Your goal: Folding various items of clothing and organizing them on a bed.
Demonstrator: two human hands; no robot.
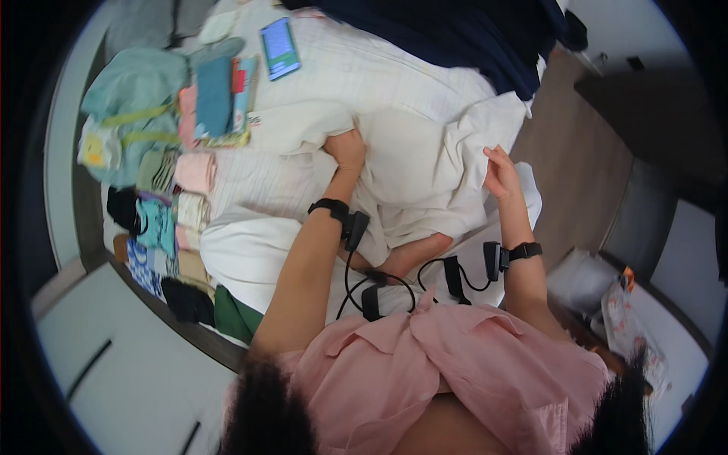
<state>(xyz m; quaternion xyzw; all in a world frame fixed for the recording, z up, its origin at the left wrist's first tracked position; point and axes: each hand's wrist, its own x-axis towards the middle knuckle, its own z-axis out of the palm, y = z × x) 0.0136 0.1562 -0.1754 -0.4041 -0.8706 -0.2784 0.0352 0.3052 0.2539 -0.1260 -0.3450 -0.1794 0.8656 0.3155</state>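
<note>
White cloth (406, 163) (rumpled) lies between left grip (347, 149) and right grip (502, 176).

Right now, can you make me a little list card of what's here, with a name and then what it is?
Left hand: on the white cloth, fingers partly hidden
Right hand: at the cloth's right side, fingers curled
Phone: lit screen, lying on the striped sheet
Pink folded cloth: left of the left hand
Dark navy fabric: far edge of the sheet

On the bed (334, 64) lie white cloth (413, 155), 1 lit phone (280, 49), dark-blue fabric (455, 30) and folded clothes (196, 172).
</note>
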